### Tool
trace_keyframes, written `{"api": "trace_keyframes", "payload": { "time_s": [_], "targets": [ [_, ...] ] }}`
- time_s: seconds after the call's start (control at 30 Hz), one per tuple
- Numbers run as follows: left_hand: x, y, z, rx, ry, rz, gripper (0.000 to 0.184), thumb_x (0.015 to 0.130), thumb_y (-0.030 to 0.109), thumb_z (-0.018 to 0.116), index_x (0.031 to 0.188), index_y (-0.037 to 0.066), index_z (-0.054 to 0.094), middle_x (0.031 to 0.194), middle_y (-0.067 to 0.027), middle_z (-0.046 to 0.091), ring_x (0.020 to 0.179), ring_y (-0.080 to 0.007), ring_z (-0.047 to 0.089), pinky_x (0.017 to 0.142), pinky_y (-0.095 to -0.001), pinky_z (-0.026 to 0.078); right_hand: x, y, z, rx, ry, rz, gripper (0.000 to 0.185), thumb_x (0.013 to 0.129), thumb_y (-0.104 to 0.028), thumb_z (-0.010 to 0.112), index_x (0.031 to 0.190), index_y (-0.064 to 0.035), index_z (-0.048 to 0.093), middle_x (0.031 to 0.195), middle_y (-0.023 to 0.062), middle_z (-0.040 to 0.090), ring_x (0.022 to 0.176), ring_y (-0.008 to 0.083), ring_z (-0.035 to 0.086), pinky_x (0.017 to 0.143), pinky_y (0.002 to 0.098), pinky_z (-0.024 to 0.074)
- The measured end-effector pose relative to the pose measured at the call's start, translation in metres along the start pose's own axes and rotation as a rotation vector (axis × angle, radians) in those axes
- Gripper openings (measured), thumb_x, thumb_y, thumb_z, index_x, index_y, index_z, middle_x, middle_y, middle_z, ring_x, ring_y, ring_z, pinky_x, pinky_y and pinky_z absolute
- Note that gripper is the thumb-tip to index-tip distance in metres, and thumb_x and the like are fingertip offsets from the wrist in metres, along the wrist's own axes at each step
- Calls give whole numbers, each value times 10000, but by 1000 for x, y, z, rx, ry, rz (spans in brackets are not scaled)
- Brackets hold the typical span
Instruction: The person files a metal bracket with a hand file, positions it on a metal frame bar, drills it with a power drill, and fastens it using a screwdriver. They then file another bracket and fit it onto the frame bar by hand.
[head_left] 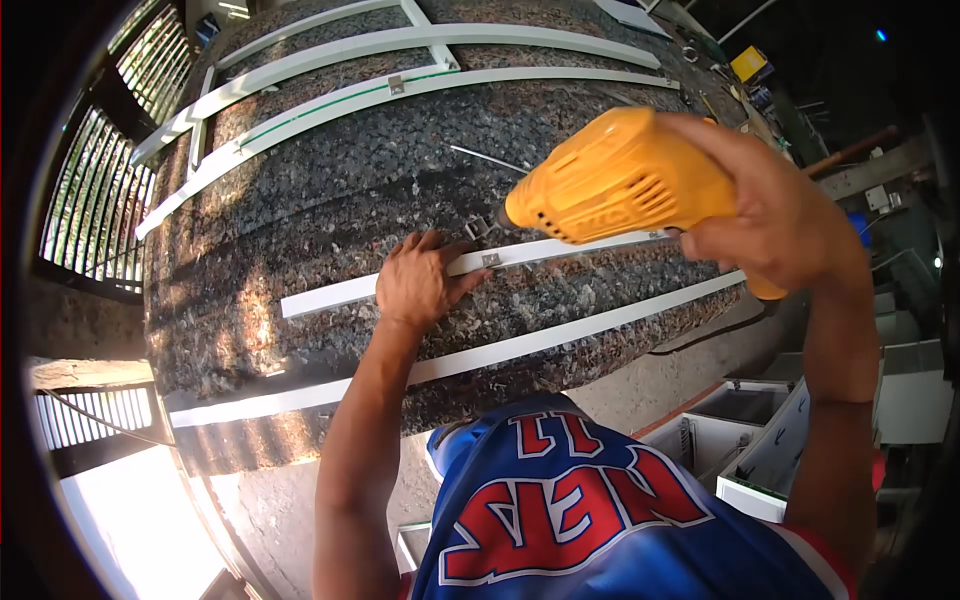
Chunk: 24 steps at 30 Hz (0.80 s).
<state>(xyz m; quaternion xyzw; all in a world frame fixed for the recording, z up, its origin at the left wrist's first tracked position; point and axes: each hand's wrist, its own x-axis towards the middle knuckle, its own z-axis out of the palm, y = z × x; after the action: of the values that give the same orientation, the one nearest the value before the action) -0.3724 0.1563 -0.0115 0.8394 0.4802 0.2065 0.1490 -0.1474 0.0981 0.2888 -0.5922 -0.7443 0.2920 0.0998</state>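
My right hand (765, 205) is wrapped around the handle of a yellow power drill (625, 180), held above the work table with its nose pointing down to the left. My left hand (420, 280) grips a short white bar (335, 294), fingers over the far side and thumb along the near side. A small metal bracket (490, 260) sits on the bar just past my left fingertips. Beside the drill's nose lies another small metal piece (478, 228), partly blurred. The drill hides part of the bar, and its exact contact point is unclear.
A longer white bar (520, 346) runs along the near side of the table (330, 200). White frame pieces (330, 50) lie at the far side, one with a metal clip (396, 86). A thin rod (490, 158) lies behind the drill. White frames (760, 440) stand below right.
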Motion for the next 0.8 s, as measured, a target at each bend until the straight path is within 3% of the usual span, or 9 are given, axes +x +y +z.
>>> {"api": "trace_keyframes", "payload": {
  "time_s": [0.07,0.23,0.3,0.43,0.5,0.57,0.63,0.7,0.8],
  "targets": [
    [-1,-1,0,-6,-19,5,503,808,616,688,1131,235,743,1037,-52,661,1059,-286,629,918,-407,518,-28,0,-32,217,146,140,700,772,-95,667,1429,11,449,1022,115,684,782,179,696,635,311,562],
    [4,8,-11,-10,-70,16,641,681,667,763,1150,231,736,1021,-75,663,1067,-315,632,918,-427,527,-62,118,-69,605,615,59,540,872,-150,660,1376,-34,504,1019,101,681,760,167,684,522,259,537],
    [6,9,-11,-11,-84,22,699,638,698,771,1150,224,730,1005,-75,669,1030,-316,647,886,-442,536,-64,193,-67,721,649,121,507,925,-169,616,1398,-57,472,995,114,683,764,179,693,506,258,540],
    [8,9,-8,-146,-53,-85,721,687,741,707,1146,185,719,920,-79,682,931,-317,671,852,-438,539,-29,351,-26,1223,580,223,399,973,-267,605,1306,-68,512,953,93,667,772,183,691,508,269,543],
    [13,14,-17,-165,-35,-123,636,791,655,660,1112,109,723,976,-120,703,949,-353,671,862,-438,525,-5,405,-2,1479,486,234,386,957,-254,620,1261,-30,541,978,117,666,753,210,687,558,280,548],
    [12,3,-1,-218,39,-112,575,842,586,637,1082,71,727,1012,-146,712,963,-372,669,866,-441,517,24,431,18,1550,549,342,396,961,-255,615,1264,-19,520,1006,143,660,772,232,695,588,307,569],
    [16,11,0,-181,56,-88,476,895,472,593,1034,39,731,1025,-178,716,979,-393,665,873,-445,509,47,467,32,1605,295,299,431,965,-278,619,1292,-32,485,1039,174,655,800,262,703,631,359,589],
    [21,26,-5,-169,65,-102,433,914,438,577,1006,46,736,974,-179,719,960,-396,665,864,-444,512,54,459,34,1509,214,277,457,969,-329,622,1311,-62,479,1032,183,667,795,263,704,660,409,595],
    [24,29,6,-123,118,-171,396,933,398,569,973,40,735,959,-182,718,930,-396,664,838,-429,516,42,444,0,929,378,479,354,955,-396,654,1086,-68,642,944,131,679,715,212,671,648,391,588]
  ]
}}
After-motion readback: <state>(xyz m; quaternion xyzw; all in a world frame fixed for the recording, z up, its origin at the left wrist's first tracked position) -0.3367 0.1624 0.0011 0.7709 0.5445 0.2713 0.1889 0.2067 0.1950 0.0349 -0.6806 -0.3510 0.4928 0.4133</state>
